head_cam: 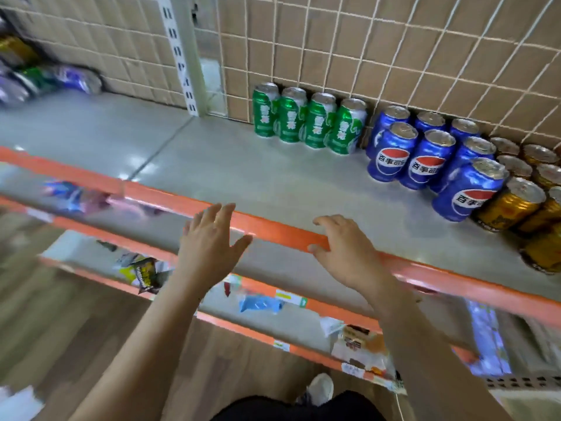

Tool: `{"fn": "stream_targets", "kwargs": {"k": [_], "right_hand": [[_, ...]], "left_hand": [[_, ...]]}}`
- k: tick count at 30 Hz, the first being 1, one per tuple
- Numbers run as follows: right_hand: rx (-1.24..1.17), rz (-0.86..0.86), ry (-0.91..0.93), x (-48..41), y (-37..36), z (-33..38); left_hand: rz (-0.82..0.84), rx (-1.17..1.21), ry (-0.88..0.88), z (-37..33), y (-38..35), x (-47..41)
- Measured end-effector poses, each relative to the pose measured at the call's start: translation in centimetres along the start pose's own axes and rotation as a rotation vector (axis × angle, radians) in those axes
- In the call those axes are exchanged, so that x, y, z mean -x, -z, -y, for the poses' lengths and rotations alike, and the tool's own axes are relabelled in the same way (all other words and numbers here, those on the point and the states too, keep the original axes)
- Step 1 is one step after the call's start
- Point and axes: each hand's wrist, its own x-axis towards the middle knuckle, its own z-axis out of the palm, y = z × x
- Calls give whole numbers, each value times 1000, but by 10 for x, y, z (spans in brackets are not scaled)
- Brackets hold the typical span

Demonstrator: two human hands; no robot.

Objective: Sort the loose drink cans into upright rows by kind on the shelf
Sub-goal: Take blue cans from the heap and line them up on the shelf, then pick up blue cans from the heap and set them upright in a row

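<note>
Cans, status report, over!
Left hand, right hand open, empty, at the shelf edge. Green cans, blue cans, gold cans standing in rows. Loose cans heaped far left. Nothing between.

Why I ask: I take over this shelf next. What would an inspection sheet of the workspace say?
Surface: grey shelf with a glossy top and an orange front edge.
Job's things: green cans, blue cans and gold cans stand upright, grouped by kind, at back right; loose cans lie blurred at far left.
Clutter: snack packets on the lower shelves.
Grippers: left hand and right hand open over the front edge, holding nothing.
Cables: nothing seen on the shelf.
Surroundings: tan gridded back panel, white slotted upright, wood-look floor.
</note>
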Motion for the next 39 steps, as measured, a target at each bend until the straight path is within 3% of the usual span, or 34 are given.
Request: {"fn": "stream_targets", "kwargs": {"k": [9,22,29,39], "right_hand": [[12,152,346,-40,-68,158],[9,376,625,-144,-144,303],[8,461,691,-206,-175,365],[-138,435,708,-267,-211,467]], "left_hand": [[-104,195,366,162,61,96],[-101,66,857,299,97,129],[-189,308,996,356,112,124],[-242,330,1053,450,145,86]]}}
